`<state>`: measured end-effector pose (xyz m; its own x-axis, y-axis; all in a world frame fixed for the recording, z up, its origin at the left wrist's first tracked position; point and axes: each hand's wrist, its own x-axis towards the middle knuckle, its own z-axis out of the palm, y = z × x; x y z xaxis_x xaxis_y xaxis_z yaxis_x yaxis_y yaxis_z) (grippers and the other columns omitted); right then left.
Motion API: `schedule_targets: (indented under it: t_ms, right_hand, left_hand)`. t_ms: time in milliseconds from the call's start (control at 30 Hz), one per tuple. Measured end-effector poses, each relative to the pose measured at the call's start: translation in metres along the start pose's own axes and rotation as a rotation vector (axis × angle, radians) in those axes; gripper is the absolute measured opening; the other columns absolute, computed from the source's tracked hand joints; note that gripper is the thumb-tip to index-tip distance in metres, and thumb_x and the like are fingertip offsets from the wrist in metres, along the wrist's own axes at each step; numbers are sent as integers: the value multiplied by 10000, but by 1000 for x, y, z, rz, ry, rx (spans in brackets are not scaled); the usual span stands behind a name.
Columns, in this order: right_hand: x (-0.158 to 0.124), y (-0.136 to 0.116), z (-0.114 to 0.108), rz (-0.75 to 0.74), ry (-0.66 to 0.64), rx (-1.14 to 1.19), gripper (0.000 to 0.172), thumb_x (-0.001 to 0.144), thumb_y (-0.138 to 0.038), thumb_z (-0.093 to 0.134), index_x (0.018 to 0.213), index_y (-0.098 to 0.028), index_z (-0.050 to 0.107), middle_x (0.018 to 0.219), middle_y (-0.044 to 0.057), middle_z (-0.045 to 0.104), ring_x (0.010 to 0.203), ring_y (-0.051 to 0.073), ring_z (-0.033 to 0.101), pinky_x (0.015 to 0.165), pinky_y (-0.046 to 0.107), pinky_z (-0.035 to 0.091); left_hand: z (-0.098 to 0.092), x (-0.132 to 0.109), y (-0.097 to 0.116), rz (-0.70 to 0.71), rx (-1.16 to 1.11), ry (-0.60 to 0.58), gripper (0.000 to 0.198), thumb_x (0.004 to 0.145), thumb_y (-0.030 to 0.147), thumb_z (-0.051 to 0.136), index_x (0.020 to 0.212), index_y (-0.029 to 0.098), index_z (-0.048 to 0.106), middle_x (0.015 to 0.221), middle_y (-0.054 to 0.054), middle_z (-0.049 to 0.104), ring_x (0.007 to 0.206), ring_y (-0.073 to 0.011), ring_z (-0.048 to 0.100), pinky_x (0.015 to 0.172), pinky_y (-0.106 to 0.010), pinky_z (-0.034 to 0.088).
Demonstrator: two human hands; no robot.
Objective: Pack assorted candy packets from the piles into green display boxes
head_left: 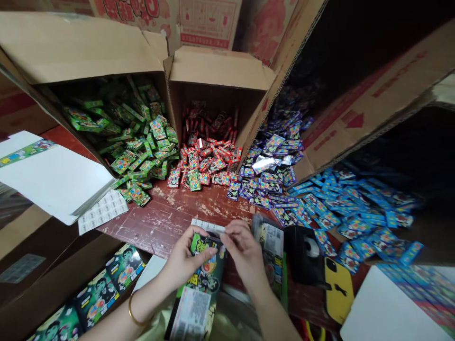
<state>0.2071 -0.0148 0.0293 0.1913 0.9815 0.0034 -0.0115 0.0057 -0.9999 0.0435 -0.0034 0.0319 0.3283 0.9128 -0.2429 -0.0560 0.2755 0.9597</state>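
Note:
My left hand (185, 260) grips the upper left side of a green and black printed package (206, 279), its thumb lying across the front. At the package's top right edge, my right hand (243, 246) has its thumb and fingers pinched together; what lies between them is too small to make out. A strip of white labels (202, 224) shows just behind the package's top. Another similar package in clear wrap (273, 239) stands just right of my right hand.
Open cartons spill small green (145, 151), red (209, 161), purple (273, 166) and blue packets (355, 203) onto the red table (159, 218). White sheets (60, 180), a sticker sheet (103, 211), a tape dispenser (302, 255) and a yellow phone case (338, 289) lie around.

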Motion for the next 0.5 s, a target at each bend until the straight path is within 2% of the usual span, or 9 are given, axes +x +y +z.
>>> schedule_targets:
  t_ms: [133, 233, 300, 400, 500]
  right_hand:
    - [32, -17, -7, 131, -289, -4, 229, 709, -373, 743, 700, -177, 626, 680, -10, 594, 650, 127, 560, 621, 247, 441]
    - [41, -23, -7, 193, -413, -61, 263, 673, -383, 763, 671, -163, 618, 616, -25, 574, 568, 106, 510, 558, 236, 393]
    - [42, -25, -5, 210, -449, -124, 273, 660, -390, 771, 662, -162, 619, 586, -33, 559, 515, 93, 472, 505, 226, 354]
    - [40, -23, -1, 240, -430, -152, 255, 640, -363, 783, 655, -164, 625, 558, -46, 532, 473, 79, 434, 465, 216, 319]
    - [38, -16, 6, 417, -427, 80, 248, 584, -304, 801, 683, -175, 613, 590, -49, 552, 529, 92, 493, 514, 215, 376]
  left_hand:
    - [1, 2, 0, 21, 14, 3, 317, 753, 295, 711, 933, 223, 461, 749, 57, 567, 667, -117, 528, 633, -226, 447]
    - [1, 3, -3, 47, 53, 41, 331, 745, 292, 715, 943, 224, 458, 759, 59, 544, 687, -121, 517, 657, -231, 436]
    - [0, 3, -4, 52, 74, 56, 329, 749, 295, 709, 952, 222, 460, 773, 49, 547, 711, -131, 520, 675, -241, 434]
    - [-1, 3, -4, 60, 90, 54, 336, 745, 295, 712, 958, 223, 462, 798, 36, 564, 752, -145, 533, 704, -254, 438]
    - [1, 2, -1, 73, 95, 56, 356, 718, 309, 739, 933, 224, 469, 817, 32, 578, 786, -153, 553, 724, -255, 446]
